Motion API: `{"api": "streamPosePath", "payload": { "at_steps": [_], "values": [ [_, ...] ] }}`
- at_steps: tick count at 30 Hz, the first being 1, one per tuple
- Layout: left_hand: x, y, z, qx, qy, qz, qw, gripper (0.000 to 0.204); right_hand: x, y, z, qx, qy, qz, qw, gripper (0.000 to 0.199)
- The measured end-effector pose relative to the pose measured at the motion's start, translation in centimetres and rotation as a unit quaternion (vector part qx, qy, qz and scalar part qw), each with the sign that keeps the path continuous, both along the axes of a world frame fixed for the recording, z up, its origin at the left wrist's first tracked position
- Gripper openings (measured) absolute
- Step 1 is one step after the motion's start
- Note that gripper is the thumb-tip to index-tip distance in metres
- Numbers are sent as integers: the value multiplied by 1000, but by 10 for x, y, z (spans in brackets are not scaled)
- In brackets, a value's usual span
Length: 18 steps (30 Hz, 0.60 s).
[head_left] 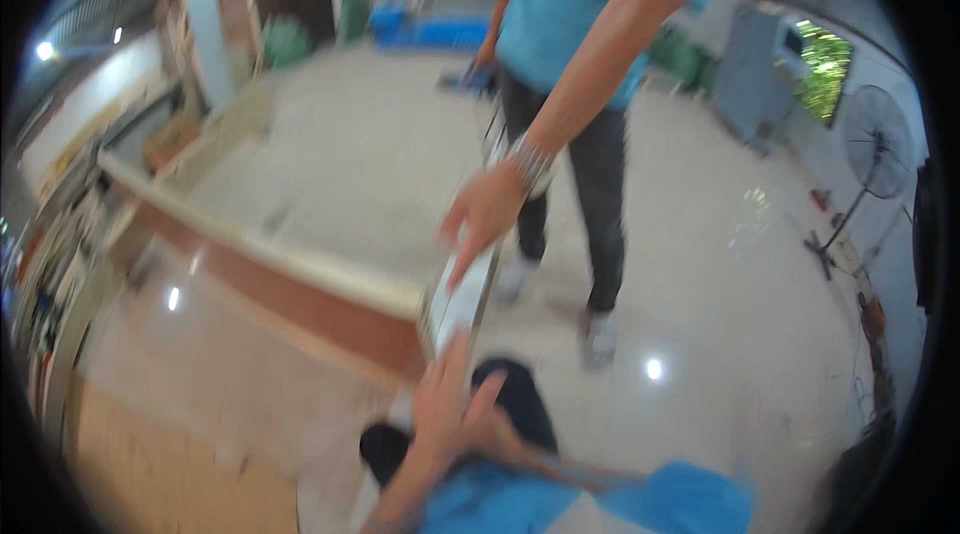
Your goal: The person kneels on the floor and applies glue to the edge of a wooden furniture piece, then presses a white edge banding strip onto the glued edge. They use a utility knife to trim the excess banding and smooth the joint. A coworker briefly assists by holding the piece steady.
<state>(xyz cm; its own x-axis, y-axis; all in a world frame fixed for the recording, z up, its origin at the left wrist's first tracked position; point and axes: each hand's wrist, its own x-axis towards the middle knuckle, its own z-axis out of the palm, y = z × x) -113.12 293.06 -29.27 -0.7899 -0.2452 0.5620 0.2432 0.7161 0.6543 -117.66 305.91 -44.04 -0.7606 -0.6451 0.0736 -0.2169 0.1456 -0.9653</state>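
Note:
A long board with a pale top and red-brown side runs from the upper left to the centre. At its near end stands a narrow white panel, blurred. My left hand reaches up with fingers spread and touches the panel's lower end. My right hand lies close behind it, mostly hidden, on a forearm coming out of a blue sleeve. A co-worker in a blue shirt and dark trousers stands beyond; that person's hand rests on the panel's upper end.
The floor is glossy pale tile. A pedestal fan and a grey cabinet stand at the right. Blue items lie at the back. Cluttered shelving lines the left edge. A woven mat is lower left.

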Motion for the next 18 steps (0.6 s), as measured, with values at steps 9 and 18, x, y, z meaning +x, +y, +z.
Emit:
{"api": "streamPosePath", "payload": {
  "at_steps": [9, 18],
  "values": [
    [46, -1, -62, 272, -39, 52, 960, 71, -22, 26, 22, -25, 58, -83, 995, 67],
    [86, -13, -82, 242, -83, 145, 956, 26, -62, 37, 88, -38, 217, -105, 970, 69]
  ]
}}
